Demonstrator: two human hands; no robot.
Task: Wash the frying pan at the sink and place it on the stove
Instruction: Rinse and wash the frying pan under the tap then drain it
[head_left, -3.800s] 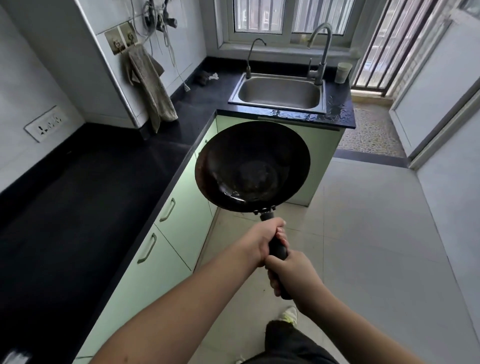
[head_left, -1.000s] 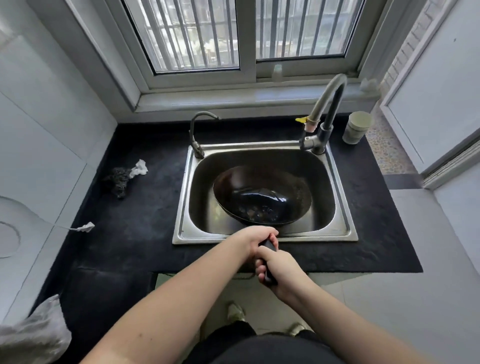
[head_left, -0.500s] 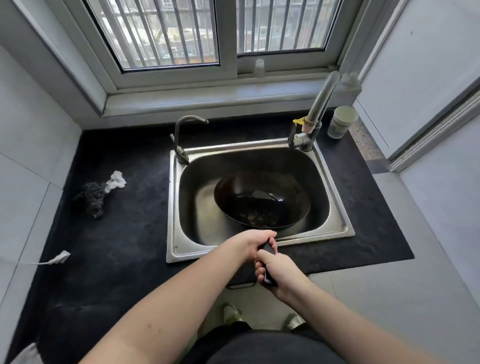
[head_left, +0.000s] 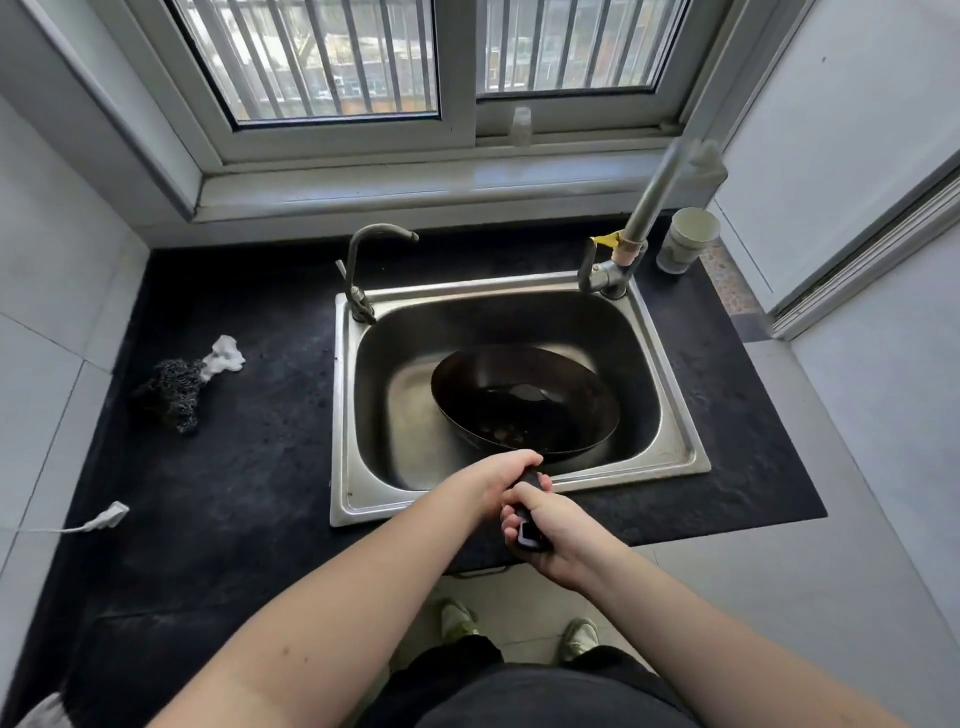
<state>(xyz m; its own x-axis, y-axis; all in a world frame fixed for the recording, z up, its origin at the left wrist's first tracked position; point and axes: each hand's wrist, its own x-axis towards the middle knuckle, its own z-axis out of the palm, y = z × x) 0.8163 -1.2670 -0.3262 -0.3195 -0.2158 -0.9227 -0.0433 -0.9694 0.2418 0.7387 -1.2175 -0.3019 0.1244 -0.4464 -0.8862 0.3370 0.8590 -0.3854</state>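
Black counter (head_left: 249, 467) rings steel sink (head_left: 675, 457); both hands' (head_left: 506, 475) grip wraps pan handle (head_left: 529, 530).

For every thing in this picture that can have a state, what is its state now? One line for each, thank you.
frying pan: in the sink basin, tilted, not yet washed
left hand: grips the pan handle
right hand: grips the handle end
sink: holds the pan
large faucet: no water visible
small faucet: no water visible
window: closed
cup: upright

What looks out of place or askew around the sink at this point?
A loose plug on a white cord lies on the black counter left of the sink, near a dark scouring pad and crumpled white scrap. Nothing looks spilled or damaged.
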